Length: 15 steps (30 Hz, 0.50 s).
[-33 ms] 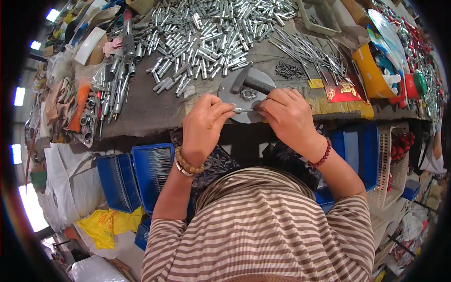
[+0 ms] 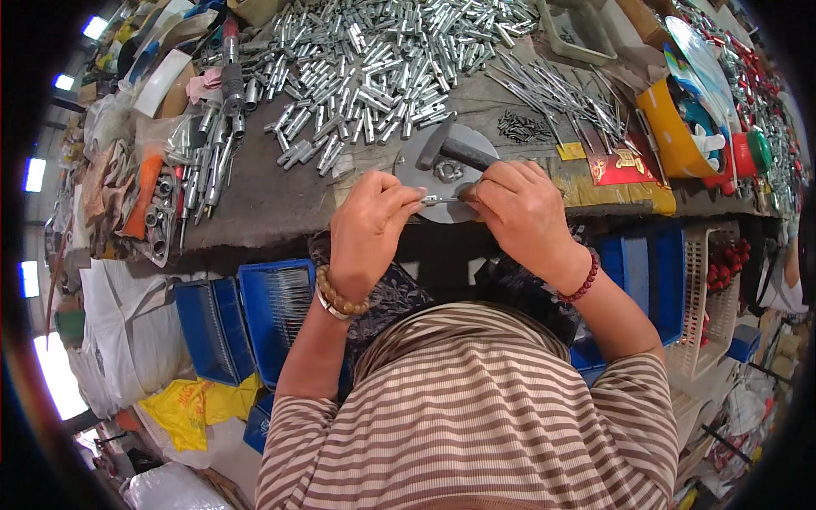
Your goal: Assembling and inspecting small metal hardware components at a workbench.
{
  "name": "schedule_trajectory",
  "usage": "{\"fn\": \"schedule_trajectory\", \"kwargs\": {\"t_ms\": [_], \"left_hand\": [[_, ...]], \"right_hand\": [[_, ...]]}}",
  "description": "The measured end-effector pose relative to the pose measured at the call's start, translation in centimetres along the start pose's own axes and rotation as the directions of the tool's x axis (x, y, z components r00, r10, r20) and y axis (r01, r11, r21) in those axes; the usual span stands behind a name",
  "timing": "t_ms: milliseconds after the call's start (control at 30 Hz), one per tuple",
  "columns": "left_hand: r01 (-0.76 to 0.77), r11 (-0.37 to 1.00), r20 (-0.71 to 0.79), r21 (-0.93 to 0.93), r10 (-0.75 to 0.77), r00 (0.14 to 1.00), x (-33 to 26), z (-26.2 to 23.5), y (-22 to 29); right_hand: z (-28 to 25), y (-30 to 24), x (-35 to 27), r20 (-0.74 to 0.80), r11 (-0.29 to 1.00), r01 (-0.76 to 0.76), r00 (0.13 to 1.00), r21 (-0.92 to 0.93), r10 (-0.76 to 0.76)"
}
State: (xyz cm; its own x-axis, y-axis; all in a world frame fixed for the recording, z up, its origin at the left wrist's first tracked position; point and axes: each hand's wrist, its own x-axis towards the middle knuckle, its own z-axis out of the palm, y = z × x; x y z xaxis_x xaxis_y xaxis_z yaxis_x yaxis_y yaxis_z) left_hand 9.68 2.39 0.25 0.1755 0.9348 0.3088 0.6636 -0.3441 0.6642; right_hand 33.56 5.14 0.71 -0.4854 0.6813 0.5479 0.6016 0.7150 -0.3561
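Note:
My left hand (image 2: 371, 214) pinches a small silvery metal piece (image 2: 431, 201) between thumb and fingertips. From it a thin rod-like length reaches toward my right hand (image 2: 520, 212), whose fingers are closed on the other end; a dark bit shows at those fingertips. Both hands are over the front of a round grey plate (image 2: 416, 157) at the bench edge. On that plate lies a hammer (image 2: 459, 151), its handle running up to my right knuckles; whether they touch it I cannot tell. A nut-like metal piece (image 2: 448, 171) sits beside the hammer.
A heap of silvery metal tubes (image 2: 374, 81) covers the far bench. Thin rods (image 2: 552, 93), small dark pins (image 2: 523, 127) and a yellow container (image 2: 676, 127) lie to the right. Tools (image 2: 217, 144) crowd the left. Blue bins (image 2: 276, 297) stand below the bench.
The small metal piece between my fingertips appears slightly turned, showing a thinner profile. Both hands stay in nearly the same place.

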Motion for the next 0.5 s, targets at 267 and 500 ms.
{"fn": "schedule_trajectory", "kwargs": {"t_ms": [267,500], "left_hand": [[-0.012,1.0,-0.004,-0.01,0.012,1.0,-0.09,0.14,0.15],[-0.034,0.999,-0.012,0.037,0.034,0.999,-0.44,0.14,0.63]], "right_hand": [[0.67,0.28,-0.33,-0.01,0.996,0.079,0.997,-0.043,-0.079],[0.79,0.3,-0.76,-0.02,0.991,0.119,0.993,-0.06,-0.12]]}}
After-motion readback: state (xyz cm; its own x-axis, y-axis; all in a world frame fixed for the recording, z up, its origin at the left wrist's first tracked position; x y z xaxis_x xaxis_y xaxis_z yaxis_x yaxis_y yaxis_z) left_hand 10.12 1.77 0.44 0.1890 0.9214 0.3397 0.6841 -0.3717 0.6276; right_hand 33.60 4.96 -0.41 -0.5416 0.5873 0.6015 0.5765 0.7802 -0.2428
